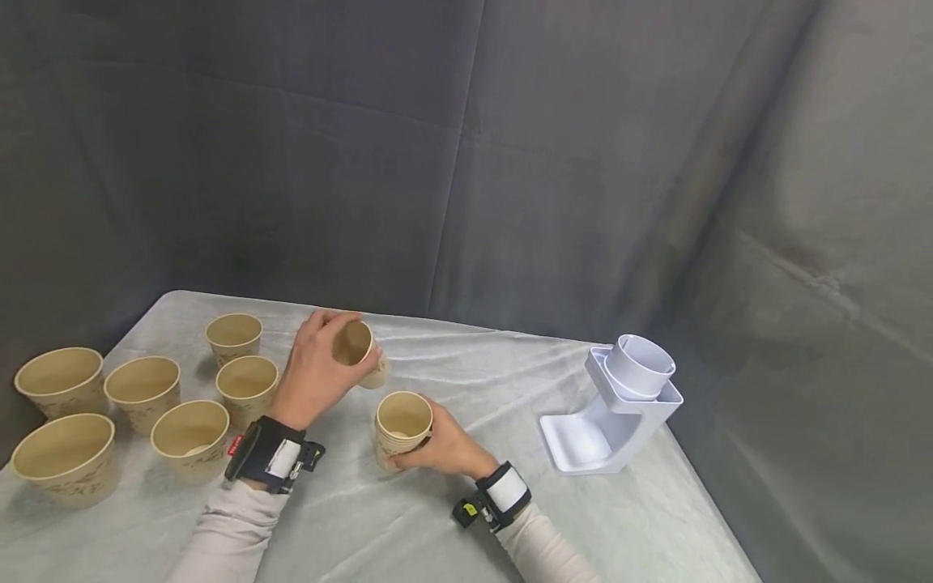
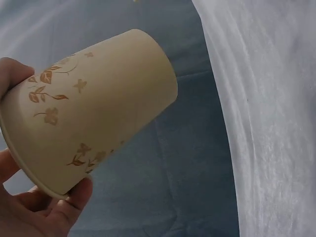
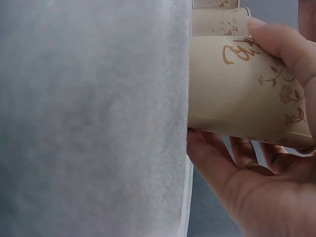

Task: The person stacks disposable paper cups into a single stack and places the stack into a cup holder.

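Note:
A tan paper cup with a brown flower print is tilted in my left hand, which grips it near the rim, raised above the table. In the left wrist view its base points up and to the right. My right hand holds a short stack of the same paper cups, upright on the cloth. In the right wrist view the thumb and fingers lie on either side of the printed stack. The tilted cup is just behind and left of the stack, apart from it.
Paper cups and wider paper bowls stand upright at the left. A white plastic stand with a round cup-like top is at the right. Grey curtains hang behind the cloth-covered table.

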A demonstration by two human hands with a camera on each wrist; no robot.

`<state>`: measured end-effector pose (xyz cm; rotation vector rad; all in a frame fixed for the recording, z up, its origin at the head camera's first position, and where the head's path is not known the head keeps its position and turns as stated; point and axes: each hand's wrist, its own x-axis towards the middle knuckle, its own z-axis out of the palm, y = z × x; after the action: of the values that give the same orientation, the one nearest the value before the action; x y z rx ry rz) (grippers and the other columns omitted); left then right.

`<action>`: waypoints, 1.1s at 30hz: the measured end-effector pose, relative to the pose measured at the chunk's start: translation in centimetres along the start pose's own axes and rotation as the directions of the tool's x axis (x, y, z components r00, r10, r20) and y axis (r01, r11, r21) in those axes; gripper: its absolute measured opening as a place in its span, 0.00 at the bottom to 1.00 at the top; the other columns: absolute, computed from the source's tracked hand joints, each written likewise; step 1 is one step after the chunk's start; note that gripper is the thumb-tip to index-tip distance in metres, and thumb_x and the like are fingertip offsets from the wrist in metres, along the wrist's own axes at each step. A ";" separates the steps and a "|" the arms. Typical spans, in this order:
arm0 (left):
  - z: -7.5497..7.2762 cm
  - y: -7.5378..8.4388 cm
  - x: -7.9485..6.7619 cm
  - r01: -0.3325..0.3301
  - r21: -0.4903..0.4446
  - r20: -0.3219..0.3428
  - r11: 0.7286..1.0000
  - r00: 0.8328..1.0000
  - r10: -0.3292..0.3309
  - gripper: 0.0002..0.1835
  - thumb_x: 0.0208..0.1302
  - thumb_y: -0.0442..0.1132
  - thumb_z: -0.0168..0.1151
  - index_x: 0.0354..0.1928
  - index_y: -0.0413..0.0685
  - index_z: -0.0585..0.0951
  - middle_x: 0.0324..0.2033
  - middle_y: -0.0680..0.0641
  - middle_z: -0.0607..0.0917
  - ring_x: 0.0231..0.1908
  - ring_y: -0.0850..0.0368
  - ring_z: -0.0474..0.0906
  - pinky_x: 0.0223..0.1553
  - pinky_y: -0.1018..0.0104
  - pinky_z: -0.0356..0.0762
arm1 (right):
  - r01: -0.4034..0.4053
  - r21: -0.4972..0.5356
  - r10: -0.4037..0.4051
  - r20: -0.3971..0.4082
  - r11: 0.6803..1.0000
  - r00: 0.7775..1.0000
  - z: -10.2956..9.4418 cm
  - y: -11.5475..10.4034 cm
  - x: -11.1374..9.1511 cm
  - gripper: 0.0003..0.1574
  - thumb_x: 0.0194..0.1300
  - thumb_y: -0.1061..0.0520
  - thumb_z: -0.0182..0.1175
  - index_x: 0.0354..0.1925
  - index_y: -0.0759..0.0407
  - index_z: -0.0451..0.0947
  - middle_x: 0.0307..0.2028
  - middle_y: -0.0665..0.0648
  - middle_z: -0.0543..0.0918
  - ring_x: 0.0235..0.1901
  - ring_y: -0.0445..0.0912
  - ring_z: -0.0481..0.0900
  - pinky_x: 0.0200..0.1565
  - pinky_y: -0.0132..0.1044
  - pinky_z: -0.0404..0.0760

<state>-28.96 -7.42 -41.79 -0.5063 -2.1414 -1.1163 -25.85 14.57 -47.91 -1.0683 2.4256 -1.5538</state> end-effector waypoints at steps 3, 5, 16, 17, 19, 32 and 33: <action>0.2 0.3 -0.4 -0.028 -0.034 -0.021 0.999 0.999 0.027 0.27 0.46 0.52 0.69 0.50 0.51 0.78 0.42 0.46 0.74 0.43 0.52 0.70 0.42 0.52 0.71 | 0.000 -0.020 0.000 -0.004 1.000 1.000 0.0 -0.1 -0.1 0.46 0.36 0.64 0.73 0.57 0.58 0.66 0.47 0.60 0.78 0.48 0.54 0.76 0.52 0.44 0.73; 0.4 0.4 -0.5 -0.054 -0.063 -0.031 0.997 0.998 0.052 0.27 0.45 0.52 0.69 0.49 0.52 0.78 0.42 0.48 0.74 0.44 0.53 0.71 0.42 0.53 0.71 | -0.005 -0.025 0.005 -0.005 1.000 1.000 0.0 -0.3 -0.1 0.46 0.36 0.64 0.73 0.56 0.58 0.66 0.47 0.60 0.78 0.47 0.55 0.76 0.52 0.45 0.73; 0.5 1.5 -0.7 -0.133 -0.168 -0.019 0.977 0.991 0.132 0.24 0.47 0.54 0.66 0.50 0.64 0.78 0.44 0.58 0.73 0.46 0.62 0.70 0.44 0.59 0.71 | -0.002 -0.021 0.002 0.005 1.000 1.000 -0.2 -0.5 0.3 0.45 0.37 0.64 0.73 0.55 0.60 0.67 0.47 0.62 0.78 0.46 0.55 0.76 0.51 0.45 0.74; 0.5 1.5 -0.7 -0.141 -0.174 -0.009 0.975 0.990 0.142 0.24 0.47 0.54 0.66 0.50 0.64 0.78 0.44 0.58 0.74 0.46 0.63 0.70 0.44 0.60 0.71 | -0.002 -0.018 0.002 0.005 1.000 1.000 -0.2 -0.4 0.3 0.45 0.37 0.64 0.73 0.55 0.59 0.67 0.47 0.62 0.78 0.46 0.55 0.76 0.51 0.45 0.74; 0.5 1.7 -0.7 -0.158 -0.185 0.004 0.970 0.987 0.161 0.23 0.47 0.53 0.66 0.49 0.63 0.78 0.43 0.57 0.74 0.45 0.62 0.71 0.44 0.59 0.71 | -0.008 -0.018 0.008 0.006 1.000 1.000 -0.2 -0.3 0.3 0.45 0.37 0.63 0.73 0.56 0.56 0.67 0.46 0.59 0.79 0.46 0.52 0.77 0.51 0.43 0.74; 1.2 1.9 -1.6 -0.167 -0.213 0.143 0.963 0.969 0.200 0.23 0.48 0.52 0.66 0.49 0.60 0.78 0.42 0.55 0.74 0.41 0.59 0.72 0.40 0.60 0.74 | -0.022 -0.019 0.023 0.024 1.000 0.999 0.0 -0.3 0.1 0.42 0.38 0.64 0.72 0.54 0.52 0.67 0.45 0.52 0.78 0.44 0.43 0.77 0.49 0.40 0.75; 1.3 1.9 -1.7 -0.170 -0.213 0.151 0.962 0.967 0.204 0.23 0.48 0.53 0.66 0.49 0.60 0.78 0.41 0.55 0.74 0.41 0.59 0.72 0.40 0.60 0.74 | -0.022 -0.022 0.023 0.023 1.000 0.999 0.0 -0.3 0.1 0.42 0.38 0.64 0.72 0.54 0.52 0.67 0.45 0.52 0.78 0.44 0.43 0.77 0.49 0.39 0.75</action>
<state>-27.14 -5.32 -42.41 -0.9083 -2.0836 -1.2212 -25.73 14.45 -47.65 -1.0526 2.4356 -1.5036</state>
